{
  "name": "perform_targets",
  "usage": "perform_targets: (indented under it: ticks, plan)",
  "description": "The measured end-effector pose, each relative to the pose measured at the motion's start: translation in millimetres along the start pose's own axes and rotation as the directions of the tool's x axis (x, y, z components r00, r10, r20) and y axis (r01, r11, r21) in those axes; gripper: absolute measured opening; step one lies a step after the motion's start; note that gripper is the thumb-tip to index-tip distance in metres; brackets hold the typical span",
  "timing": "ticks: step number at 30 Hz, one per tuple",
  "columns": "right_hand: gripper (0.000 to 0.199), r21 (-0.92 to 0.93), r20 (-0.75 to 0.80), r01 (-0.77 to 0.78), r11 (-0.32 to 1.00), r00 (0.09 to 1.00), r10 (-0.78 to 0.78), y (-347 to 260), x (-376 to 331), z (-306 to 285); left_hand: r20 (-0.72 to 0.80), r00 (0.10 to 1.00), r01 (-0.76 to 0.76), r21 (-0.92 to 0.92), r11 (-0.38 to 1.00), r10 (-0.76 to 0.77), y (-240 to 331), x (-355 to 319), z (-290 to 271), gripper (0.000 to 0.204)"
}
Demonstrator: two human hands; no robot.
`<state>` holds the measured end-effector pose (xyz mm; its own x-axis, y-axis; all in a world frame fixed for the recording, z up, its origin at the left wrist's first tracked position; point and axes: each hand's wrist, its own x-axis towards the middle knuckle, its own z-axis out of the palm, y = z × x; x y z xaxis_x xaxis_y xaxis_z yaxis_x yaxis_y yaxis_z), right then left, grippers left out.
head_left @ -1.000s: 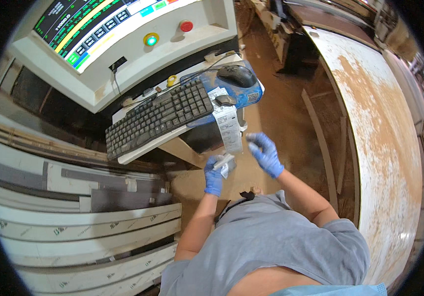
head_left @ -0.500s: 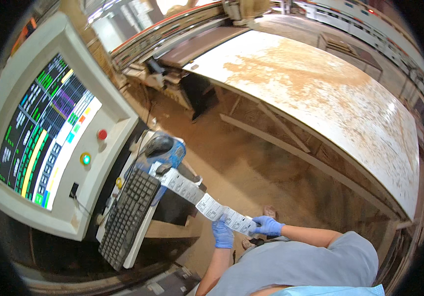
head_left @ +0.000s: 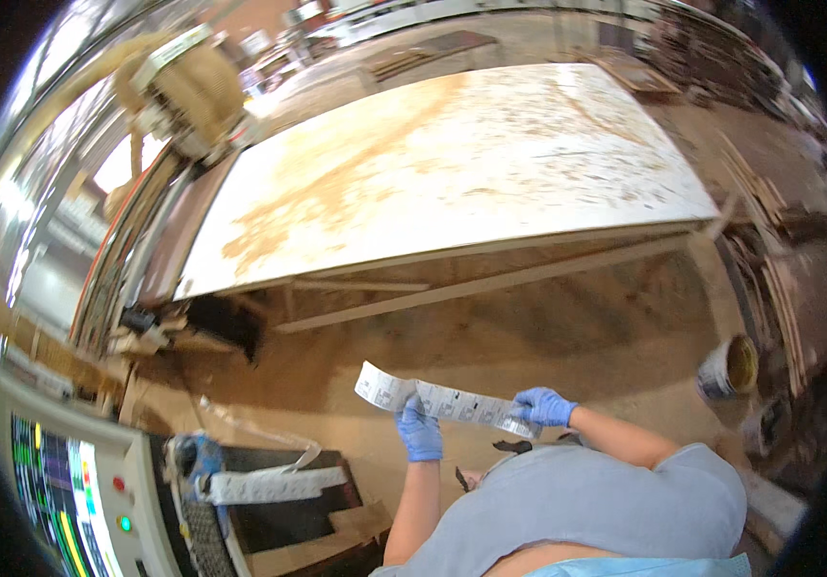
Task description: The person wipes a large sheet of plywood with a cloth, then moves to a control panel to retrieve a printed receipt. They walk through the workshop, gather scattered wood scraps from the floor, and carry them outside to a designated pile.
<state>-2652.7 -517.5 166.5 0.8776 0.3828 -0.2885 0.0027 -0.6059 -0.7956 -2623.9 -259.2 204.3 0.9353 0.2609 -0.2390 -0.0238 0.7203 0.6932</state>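
Between the two gloved hands, in front of the body, a white label strip [head_left: 466, 404] stretched sideways. The left hand [head_left: 419, 431] had its fingers closed on it near one end, which stuck out free beyond them; the right hand [head_left: 544, 408] pinched the opposite end, fingers nearly together. Half a second before, it had met a second strip [head_left: 274, 486] by the keyboard [head_left: 206, 539]; now they were well apart. The view had swung toward the sawdust-strewn white board [head_left: 471, 173], leaving the console [head_left: 120, 457] lower left.
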Motion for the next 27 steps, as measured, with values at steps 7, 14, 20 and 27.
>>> perform_targets:
  ticks: [7,14,20,27]
  plan:
    - [0.034,0.273,-0.34,-0.173,0.946,0.903,0.263,139,-119,-129,0.25,0.929,0.274,0.027,0.961,-0.272,-185,3,177,0.033]
    - [0.03,0.395,-0.509,-0.322,0.86,0.703,0.497,226,-217,-188,0.328,0.761,0.488,0.281,0.827,-0.56,-317,-30,306,0.037]
    - [0.024,0.464,-0.599,-0.329,0.822,0.567,0.565,280,-244,-249,0.412,0.647,0.536,0.353,0.767,-0.642,-421,-16,390,0.031]
    - [0.025,0.5,-0.651,-0.421,0.757,0.393,0.649,351,-260,-360,0.43,0.615,0.484,0.456,0.747,-0.661,-537,14,509,0.022]
